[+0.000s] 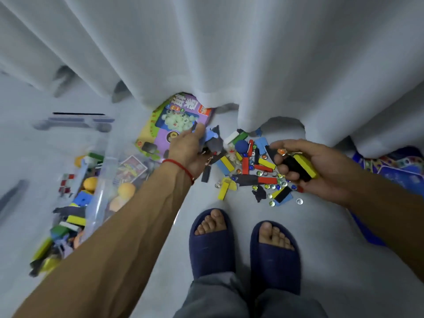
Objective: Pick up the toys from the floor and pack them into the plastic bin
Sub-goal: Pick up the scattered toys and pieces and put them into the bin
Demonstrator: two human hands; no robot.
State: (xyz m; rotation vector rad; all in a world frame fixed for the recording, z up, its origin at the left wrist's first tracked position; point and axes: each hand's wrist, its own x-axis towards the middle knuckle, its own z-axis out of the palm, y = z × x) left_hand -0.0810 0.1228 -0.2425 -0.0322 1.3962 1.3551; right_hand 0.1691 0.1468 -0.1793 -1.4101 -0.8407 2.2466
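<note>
A white curtain (229, 53) hangs beyond both hands, its hem brushing the floor (332, 237). To the left of the left hand (188, 150) stands the clear plastic bin (101, 180), blurred, already holding coloured blocks, orange balls and a card. Just beyond the left hand's fingertips lies a purple toy box (174, 120), partly tucked under the curtain hem. Below both hands are two feet in dark blue slippers (243, 244).

Between the two hands the pile of toys (247, 171) is scattered on the floor: yellow, red, blue and black blocks, a blue ball (241, 145) and many glass marbles (273, 187).

The left hand, a red string (181, 167) round its wrist, reaches forward with fingers curled down over dark pieces at the pile's left edge; whether it grips any of them cannot be told. The right hand (305, 166) is closed around a black block and a yellow block (305, 167), held together just above the pile's right side, with a small orange piece at its fingertips.
</note>
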